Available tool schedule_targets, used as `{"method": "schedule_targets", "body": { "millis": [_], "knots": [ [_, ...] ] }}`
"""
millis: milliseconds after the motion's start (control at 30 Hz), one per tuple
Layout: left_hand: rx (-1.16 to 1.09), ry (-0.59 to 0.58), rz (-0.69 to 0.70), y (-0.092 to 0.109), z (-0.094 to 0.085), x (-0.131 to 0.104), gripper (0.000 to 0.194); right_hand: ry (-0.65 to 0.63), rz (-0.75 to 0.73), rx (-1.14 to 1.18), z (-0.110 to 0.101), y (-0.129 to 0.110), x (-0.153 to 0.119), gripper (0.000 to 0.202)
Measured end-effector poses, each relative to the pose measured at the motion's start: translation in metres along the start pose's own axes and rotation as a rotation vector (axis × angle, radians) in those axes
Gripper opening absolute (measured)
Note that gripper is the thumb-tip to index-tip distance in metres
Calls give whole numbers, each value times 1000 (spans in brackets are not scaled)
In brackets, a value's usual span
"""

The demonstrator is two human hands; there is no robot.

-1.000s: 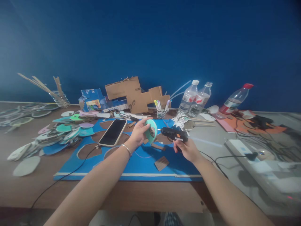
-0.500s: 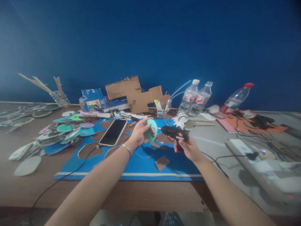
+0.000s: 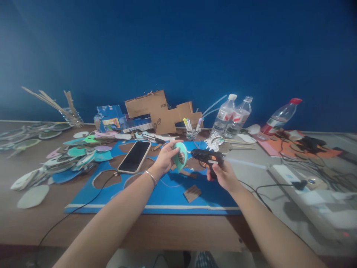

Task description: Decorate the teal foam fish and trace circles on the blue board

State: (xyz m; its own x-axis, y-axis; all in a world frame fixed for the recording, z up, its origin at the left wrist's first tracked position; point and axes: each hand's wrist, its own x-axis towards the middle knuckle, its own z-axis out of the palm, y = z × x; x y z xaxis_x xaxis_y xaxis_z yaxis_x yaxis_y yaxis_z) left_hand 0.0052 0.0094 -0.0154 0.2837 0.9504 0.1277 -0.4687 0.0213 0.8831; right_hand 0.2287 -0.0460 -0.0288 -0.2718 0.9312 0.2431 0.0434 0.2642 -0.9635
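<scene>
Things set out around the foam sheet (image 3: 167,193) on the table (image 3: 173,232)

A phone (image 3: 134,156) lies on the sheet's left part; cut-out discs (image 3: 75,158) lie left of the sheet, cardboard boxes (image 3: 158,111) behind it, bottles (image 3: 231,115) behind-right, a power strip (image 3: 290,178) right.

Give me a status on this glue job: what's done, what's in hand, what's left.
Done: a heap of cut foam shapes lies left of the blue sheet, which shows cut-out holes. In hand: the left hand holds a teal cutout; the right hand aims the glue gun at it. Left, likely: the cardboard bit lies unused.
</scene>
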Motion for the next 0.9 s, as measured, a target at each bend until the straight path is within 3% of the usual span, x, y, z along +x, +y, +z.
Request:
{"method": "schedule_targets", "body": {
  "millis": [900],
  "knots": [
    [-26, -35, -5, 0, 3, -2, 36, -1, 0, -65, 2, -5, 0, 47]
  ]
}}
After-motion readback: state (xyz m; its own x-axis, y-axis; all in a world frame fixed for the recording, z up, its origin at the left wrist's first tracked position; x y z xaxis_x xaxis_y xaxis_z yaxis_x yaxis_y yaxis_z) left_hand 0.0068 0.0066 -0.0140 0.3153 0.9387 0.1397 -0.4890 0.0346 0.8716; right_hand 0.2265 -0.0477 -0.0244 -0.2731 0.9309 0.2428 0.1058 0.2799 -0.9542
